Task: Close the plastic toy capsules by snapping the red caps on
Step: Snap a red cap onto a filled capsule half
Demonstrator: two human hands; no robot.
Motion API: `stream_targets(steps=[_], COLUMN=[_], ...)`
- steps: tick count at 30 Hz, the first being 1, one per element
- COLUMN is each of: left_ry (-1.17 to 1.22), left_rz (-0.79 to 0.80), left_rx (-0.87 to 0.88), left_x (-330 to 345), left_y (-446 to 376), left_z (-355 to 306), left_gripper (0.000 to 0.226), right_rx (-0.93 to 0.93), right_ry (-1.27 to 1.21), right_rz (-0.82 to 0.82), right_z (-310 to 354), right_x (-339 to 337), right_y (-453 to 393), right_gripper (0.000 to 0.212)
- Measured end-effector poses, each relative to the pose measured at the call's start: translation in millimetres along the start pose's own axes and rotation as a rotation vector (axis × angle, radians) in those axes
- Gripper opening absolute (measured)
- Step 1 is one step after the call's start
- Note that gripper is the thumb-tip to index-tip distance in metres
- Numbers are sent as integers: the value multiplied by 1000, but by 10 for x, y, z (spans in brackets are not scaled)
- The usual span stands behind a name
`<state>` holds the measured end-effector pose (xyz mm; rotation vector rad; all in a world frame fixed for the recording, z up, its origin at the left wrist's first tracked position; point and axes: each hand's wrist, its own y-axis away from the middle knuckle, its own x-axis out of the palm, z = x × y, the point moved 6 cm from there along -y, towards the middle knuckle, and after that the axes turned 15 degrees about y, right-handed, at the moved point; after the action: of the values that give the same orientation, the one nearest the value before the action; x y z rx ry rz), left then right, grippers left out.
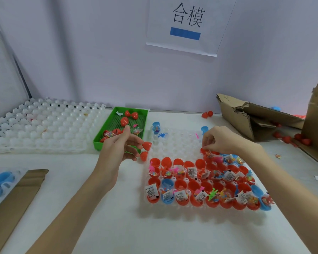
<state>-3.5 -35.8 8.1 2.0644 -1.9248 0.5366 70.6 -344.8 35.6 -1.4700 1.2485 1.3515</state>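
Reaching out over a white table (117, 226), a person works with both bare forearms stretched forward. The left hand (117, 149) is raised above the table, palm turned inward, and its fingertips pinch a red cap (146, 145); a second red cap (144, 156) sits just below it, touching the lowest fingers. The right hand (218, 139) arches down with bent fingers, pinching at a small toy packet (209, 154) in the far row of filled cups. Beneath the right hand lies a clear plastic tray (173, 143) of round pockets: its far rows stand bare, while its near rows hold open red capsule halves (195, 187) and a few blue halves (167, 185), most stuffed with printed packets and tiny bright toys. Just behind the left hand, a green bin (143, 116) holds loose red caps and a few packets. To the far left rests a stack of white trays (44, 125). To the right, torn cardboard (246, 118) lies with red caps scattered around it.
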Motion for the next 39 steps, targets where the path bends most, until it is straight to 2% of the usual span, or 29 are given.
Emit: stream_targets(steps=[4, 6, 8, 13, 15, 17, 20, 24, 27, 29, 33, 39], left_ry=[-12, -78, -195, -345, -303, -268, -235, -194, -42, 14, 47, 105], left_rz=[28, 59, 113, 336, 299, 213, 128, 78, 44, 37, 63, 64], left_rx=[-7, 34, 119, 181, 234, 305, 345, 298, 205, 179, 138, 68], left_x=[24, 39, 68, 313, 330, 277, 178, 94, 25, 7, 1, -6], left_y=[-1, 14, 38, 168, 180, 153, 106, 49, 9, 1, -8, 5], left_z=[13, 13, -30, 46, 57, 7, -47, -43, -5, -2, -8, 18], left_gripper=[49, 34, 10, 47, 42, 27, 17, 13, 7, 6, 4, 4], right_rx=[21, 30, 23, -34, -24, 27, 127, 219, 199, 154, 44, -195], right_ry=[36, -5, -76, -299, -354, -453, -645, -979, -1264, -1287, -1241, -978], right_rz=[-76, -135, -182, -218, -208, -208, -289, -373, -397, -424, -503, -517], right_z=[20, 87, 222, 854, 1076, 1205, 1311, 1392, 1420, 1437, 1489, 1685], right_x=[-186, -363, -534, -720, -671, -562, -372, -208, -193, -229, -296, -389], right_y=[-2, 18, 47, 141, 146, 137, 141, 153, 215, 259, 348, 424], right_gripper=[9, 6, 2, 7, 8, 8, 3, 3, 5, 3, 12, 21])
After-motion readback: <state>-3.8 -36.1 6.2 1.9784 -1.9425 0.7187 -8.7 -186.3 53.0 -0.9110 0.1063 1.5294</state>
